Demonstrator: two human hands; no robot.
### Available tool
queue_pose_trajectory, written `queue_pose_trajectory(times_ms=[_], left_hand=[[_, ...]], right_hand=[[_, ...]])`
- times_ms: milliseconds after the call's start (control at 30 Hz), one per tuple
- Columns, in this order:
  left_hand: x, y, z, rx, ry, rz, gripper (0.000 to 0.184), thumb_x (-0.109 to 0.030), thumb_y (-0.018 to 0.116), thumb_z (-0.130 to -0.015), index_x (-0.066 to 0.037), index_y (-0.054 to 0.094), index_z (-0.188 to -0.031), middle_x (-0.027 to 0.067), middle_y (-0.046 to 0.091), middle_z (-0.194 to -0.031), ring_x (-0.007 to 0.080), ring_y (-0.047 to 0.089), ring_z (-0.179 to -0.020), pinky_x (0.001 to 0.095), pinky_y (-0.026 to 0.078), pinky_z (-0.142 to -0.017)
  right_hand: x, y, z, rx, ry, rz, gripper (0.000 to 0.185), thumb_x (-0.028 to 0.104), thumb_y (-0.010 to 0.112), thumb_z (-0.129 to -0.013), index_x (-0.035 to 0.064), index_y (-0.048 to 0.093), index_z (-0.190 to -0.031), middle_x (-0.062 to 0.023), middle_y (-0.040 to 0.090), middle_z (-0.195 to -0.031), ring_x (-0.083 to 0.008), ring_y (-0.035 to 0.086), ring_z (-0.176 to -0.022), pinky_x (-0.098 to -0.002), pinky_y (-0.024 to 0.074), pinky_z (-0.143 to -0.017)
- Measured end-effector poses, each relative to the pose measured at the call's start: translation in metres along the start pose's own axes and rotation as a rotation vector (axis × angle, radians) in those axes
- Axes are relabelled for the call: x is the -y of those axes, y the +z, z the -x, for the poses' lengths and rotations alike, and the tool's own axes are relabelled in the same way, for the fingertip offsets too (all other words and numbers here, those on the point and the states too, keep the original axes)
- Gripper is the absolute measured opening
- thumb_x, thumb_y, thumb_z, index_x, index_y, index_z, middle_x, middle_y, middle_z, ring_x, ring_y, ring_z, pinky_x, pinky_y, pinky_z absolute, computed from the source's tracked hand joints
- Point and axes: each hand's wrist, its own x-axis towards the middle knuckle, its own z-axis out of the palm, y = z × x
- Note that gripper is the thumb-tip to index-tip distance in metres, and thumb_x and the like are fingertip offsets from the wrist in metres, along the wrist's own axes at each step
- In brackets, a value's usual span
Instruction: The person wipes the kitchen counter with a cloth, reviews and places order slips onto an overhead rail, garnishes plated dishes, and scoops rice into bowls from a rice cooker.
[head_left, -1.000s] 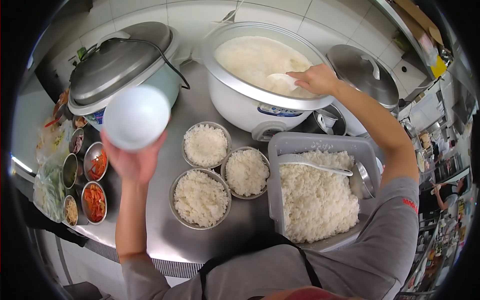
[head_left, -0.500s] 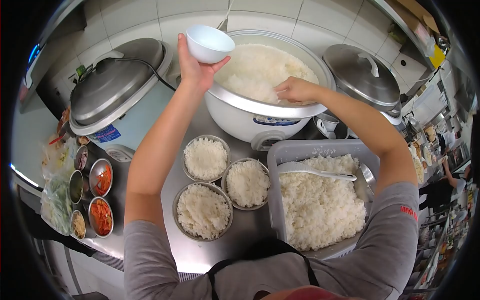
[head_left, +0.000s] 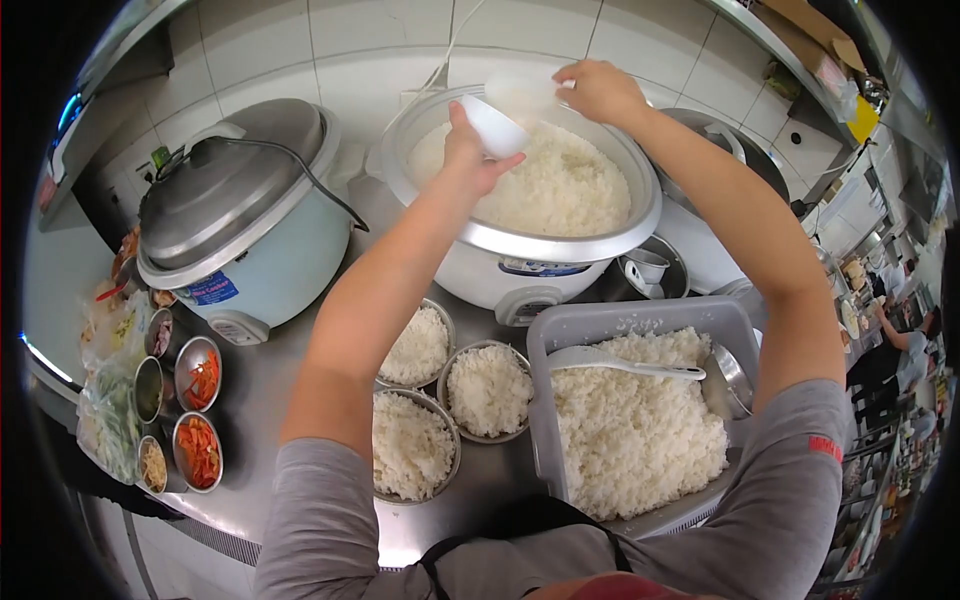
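My left hand (head_left: 472,150) grips a small white bowl (head_left: 495,127), tilted over the near left rim of the open rice cooker (head_left: 645,215). Cooked rice (head_left: 570,175) fills much of the cooker. Above its far side, my right hand (head_left: 603,92) is closed on the end of a pale rice paddle (head_left: 523,92), blurred by motion. The paddle's blade points left, just above the bowl. Three metal bowls of rice, one of them a round bowl (head_left: 488,390), stand in front of the cooker, partly behind my left forearm.
A grey tub (head_left: 540,400) of rice holds a white spoon (head_left: 630,362) and a metal scoop (head_left: 730,382). Lidded cookers stand left (head_left: 235,190) and right. Small metal cups of shredded carrot (head_left: 203,380) and kimchi-like food (head_left: 198,452) sit at left. A co-worker (head_left: 893,340) stands far right.
My right hand has risen out of the cooker with the paddle and moved to its far side. The bowl in my left hand has moved right and down and is tilted. The view has shifted slightly.
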Motion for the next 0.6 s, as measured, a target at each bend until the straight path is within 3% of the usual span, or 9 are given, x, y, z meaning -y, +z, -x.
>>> queue_pose_trajectory(times_ms=[67, 100, 167, 300, 367, 467, 600], left_hand=[[0.003, -0.003, -0.005, -0.061, -0.031, 0.010, 0.064, -0.057, 0.025, -0.086, -0.008, 0.028, -0.126, 0.0152, 0.036, -0.124, 0.0350, 0.039, -0.112, 0.0531, 0.039, -0.088], [0.003, -0.007, -0.007, -0.040, -0.016, 0.013, 0.064, -0.057, 0.024, -0.086, -0.008, 0.028, -0.127, 0.0153, 0.036, -0.125, 0.0351, 0.040, -0.112, 0.0529, 0.039, -0.088], [-0.001, -0.007, -0.008, -0.021, -0.002, 0.014, 0.064, -0.057, 0.024, -0.086, -0.007, 0.027, -0.127, 0.0154, 0.036, -0.125, 0.0352, 0.040, -0.112, 0.0528, 0.040, -0.087], [-0.019, -0.007, -0.007, 0.021, 0.024, -0.009, 0.065, -0.057, 0.024, -0.086, -0.006, 0.027, -0.127, 0.0162, 0.035, -0.125, 0.0353, 0.041, -0.110, 0.0515, 0.042, -0.087], [-0.024, -0.011, -0.004, 0.024, 0.030, -0.015, 0.065, -0.057, 0.024, -0.086, -0.006, 0.027, -0.127, 0.0165, 0.035, -0.125, 0.0353, 0.042, -0.110, 0.0512, 0.042, -0.087], [-0.027, -0.012, 0.001, 0.004, 0.047, -0.014, 0.066, -0.057, 0.024, -0.085, -0.006, 0.027, -0.127, 0.0168, 0.035, -0.125, 0.0354, 0.041, -0.110, 0.0507, 0.042, -0.087], [-0.033, -0.019, 0.006, 0.037, 0.052, -0.024, 0.066, -0.057, 0.023, -0.085, -0.007, 0.024, -0.128, 0.0178, 0.031, -0.127, 0.0356, 0.035, -0.116, 0.0474, 0.041, -0.090]], right_hand=[[-0.008, 0.007, -0.011, -0.197, -0.036, 0.176, 0.031, 0.020, 0.045, -0.082, 0.0157, 0.055, -0.112, -0.0089, 0.063, -0.087, -0.0239, 0.060, -0.081, -0.0361, 0.0468, -0.070], [-0.016, 0.017, -0.016, -0.187, -0.034, 0.172, 0.031, 0.020, 0.045, -0.082, 0.0157, 0.055, -0.112, -0.0089, 0.063, -0.087, -0.0239, 0.060, -0.081, -0.0361, 0.0468, -0.070], [-0.042, 0.053, -0.027, -0.011, -0.043, 0.598, 0.036, 0.016, 0.041, -0.084, 0.0195, 0.048, -0.119, -0.0078, 0.063, -0.084, -0.0233, 0.061, -0.079, -0.0360, 0.0470, -0.069], [-0.056, 0.103, -0.016, 0.097, -0.183, 0.675, 0.041, 0.017, 0.041, -0.084, 0.0233, 0.040, -0.125, -0.0071, 0.062, -0.078, -0.0227, 0.060, -0.076, -0.0360, 0.0471, -0.066], [-0.054, 0.100, -0.005, 0.241, -0.225, 0.556, 0.044, 0.020, 0.042, -0.084, 0.0263, 0.037, -0.127, -0.0063, 0.062, -0.074, -0.0222, 0.060, -0.072, -0.0356, 0.0469, -0.062], [-0.044, 0.098, 0.019, 0.314, -0.387, 0.611, 0.043, 0.022, 0.043, -0.084, 0.0287, 0.038, -0.127, -0.0057, 0.061, -0.072, -0.0219, 0.060, -0.071, -0.0360, 0.0465, -0.061], [-0.032, 0.083, 0.038, 0.320, -0.426, 0.550, 0.043, 0.023, 0.043, -0.084, 0.0296, 0.038, -0.126, -0.0056, 0.061, -0.072, -0.0219, 0.059, -0.069, -0.0362, 0.0459, -0.060]])
